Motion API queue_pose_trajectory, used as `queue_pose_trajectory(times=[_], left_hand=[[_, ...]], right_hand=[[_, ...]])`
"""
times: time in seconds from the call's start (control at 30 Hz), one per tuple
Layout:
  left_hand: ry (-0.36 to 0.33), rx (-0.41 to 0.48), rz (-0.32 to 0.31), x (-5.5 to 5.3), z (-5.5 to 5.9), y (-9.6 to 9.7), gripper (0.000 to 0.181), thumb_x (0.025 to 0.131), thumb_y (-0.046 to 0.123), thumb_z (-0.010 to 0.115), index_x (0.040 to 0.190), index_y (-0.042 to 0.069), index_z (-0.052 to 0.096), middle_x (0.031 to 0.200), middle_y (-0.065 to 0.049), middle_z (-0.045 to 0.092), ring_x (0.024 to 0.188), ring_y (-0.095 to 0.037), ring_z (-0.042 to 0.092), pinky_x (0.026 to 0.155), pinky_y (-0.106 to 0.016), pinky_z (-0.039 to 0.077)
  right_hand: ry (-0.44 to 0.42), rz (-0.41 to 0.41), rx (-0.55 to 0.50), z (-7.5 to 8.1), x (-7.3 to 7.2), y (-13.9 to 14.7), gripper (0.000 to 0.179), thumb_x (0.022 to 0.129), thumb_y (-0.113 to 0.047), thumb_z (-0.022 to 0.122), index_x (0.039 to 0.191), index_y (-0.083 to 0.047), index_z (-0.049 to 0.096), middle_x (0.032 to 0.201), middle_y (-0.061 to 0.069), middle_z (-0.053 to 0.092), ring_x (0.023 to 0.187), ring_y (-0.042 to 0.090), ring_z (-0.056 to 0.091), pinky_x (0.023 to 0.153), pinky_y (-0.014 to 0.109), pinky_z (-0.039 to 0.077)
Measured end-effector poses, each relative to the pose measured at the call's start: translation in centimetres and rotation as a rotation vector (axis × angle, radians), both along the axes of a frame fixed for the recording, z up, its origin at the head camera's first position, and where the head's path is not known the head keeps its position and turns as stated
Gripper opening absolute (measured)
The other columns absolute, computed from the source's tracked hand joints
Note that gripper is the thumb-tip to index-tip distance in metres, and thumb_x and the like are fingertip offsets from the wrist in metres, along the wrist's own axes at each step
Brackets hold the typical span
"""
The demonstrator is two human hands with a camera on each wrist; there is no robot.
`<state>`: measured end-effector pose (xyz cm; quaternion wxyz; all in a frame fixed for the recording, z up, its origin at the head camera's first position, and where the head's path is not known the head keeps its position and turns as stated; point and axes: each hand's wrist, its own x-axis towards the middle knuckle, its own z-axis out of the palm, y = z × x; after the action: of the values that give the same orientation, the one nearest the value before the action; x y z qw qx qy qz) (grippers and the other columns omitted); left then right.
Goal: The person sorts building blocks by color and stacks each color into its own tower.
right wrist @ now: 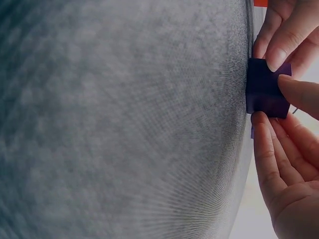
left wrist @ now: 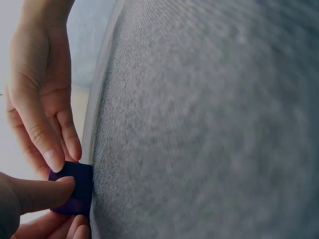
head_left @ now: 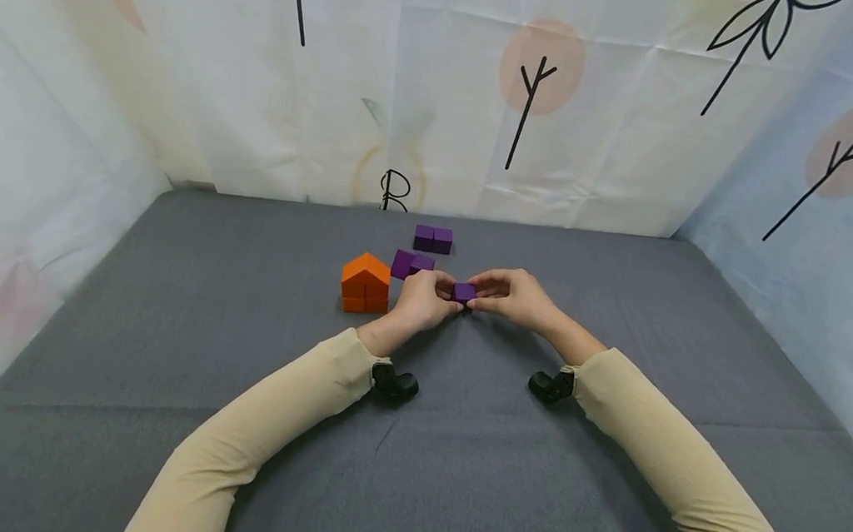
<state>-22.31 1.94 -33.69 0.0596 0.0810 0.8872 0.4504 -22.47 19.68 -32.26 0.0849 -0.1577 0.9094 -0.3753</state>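
Both hands meet over a small purple block [head_left: 464, 292] that rests on the grey cloth. My left hand [head_left: 422, 301] holds its left side, and in the left wrist view the thumb lies across the face of the purple block [left wrist: 82, 194]. From the other side my right hand [head_left: 520, 298] grips the same block. The right wrist view shows fingertips of both hands on the dark purple block [right wrist: 261, 92], with thumbs on its near face. Just behind the left hand sit two more purple blocks [head_left: 403, 263], partly covered by its fingers.
Left of the left hand stands a stack of orange blocks [head_left: 365, 282] with a peaked top. Farther back, two purple cubes [head_left: 433, 239] sit side by side. Grey cloth [head_left: 166, 321] covers the table, and a printed curtain [head_left: 448, 92] hangs behind it.
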Motion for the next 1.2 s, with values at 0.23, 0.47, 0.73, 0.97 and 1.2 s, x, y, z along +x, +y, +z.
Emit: queue_pose_trajectory(times=[0.23,0.47,0.73,0.97,1.2], left_hand=[[-0.009,0.011,0.017,-0.1,-0.1,0.1,0.03,0.084,0.009,0.074,0.113,0.003,0.069,0.106,-0.012,0.071,0.097,-0.022,0.066,0.086,-0.033,0.053],[0.003,0.027,0.031,-0.1,-0.2,0.1,0.031,0.083,0.01,0.075,0.113,0.003,0.07,0.106,-0.011,0.071,0.096,-0.022,0.066,0.086,-0.033,0.053],[0.006,0.045,0.031,-0.1,-0.5,-0.1,0.031,0.083,0.01,0.075,0.113,0.004,0.07,0.106,-0.011,0.071,0.096,-0.022,0.066,0.085,-0.033,0.053],[0.007,0.033,0.028,0.1,-0.5,-0.1,0.031,0.083,0.012,0.075,0.113,0.004,0.07,0.106,-0.01,0.071,0.096,-0.022,0.066,0.085,-0.033,0.053],[-0.001,0.032,0.024,0.3,-0.5,-0.3,0.033,0.083,0.012,0.075,0.114,0.003,0.069,0.107,-0.012,0.071,0.097,-0.023,0.066,0.086,-0.035,0.053]], right_hand=[[-0.076,-0.001,-0.026,0.5,-0.6,0.2,0.037,0.088,-0.02,0.071,0.12,-0.004,0.065,0.113,0.015,0.069,0.103,0.026,0.066,0.09,0.043,0.05],[-0.073,-0.001,-0.09,0.9,-1.7,0.5,0.041,0.094,-0.029,0.062,0.125,-0.002,0.062,0.124,0.016,0.063,0.115,0.029,0.059,0.098,0.046,0.046],[-0.061,-0.021,-0.131,0.8,-2.9,-1.0,0.041,0.094,-0.032,0.061,0.125,-0.004,0.063,0.124,0.015,0.063,0.112,0.029,0.06,0.096,0.044,0.048],[-0.073,-0.016,-0.159,0.6,-3.9,-2.1,0.04,0.093,-0.031,0.064,0.123,-0.006,0.064,0.125,0.014,0.063,0.115,0.027,0.059,0.098,0.044,0.046],[-0.082,-0.007,-0.155,0.1,-4.8,-3.4,0.04,0.09,-0.031,0.067,0.123,-0.009,0.064,0.124,0.011,0.064,0.117,0.025,0.058,0.1,0.042,0.045]])
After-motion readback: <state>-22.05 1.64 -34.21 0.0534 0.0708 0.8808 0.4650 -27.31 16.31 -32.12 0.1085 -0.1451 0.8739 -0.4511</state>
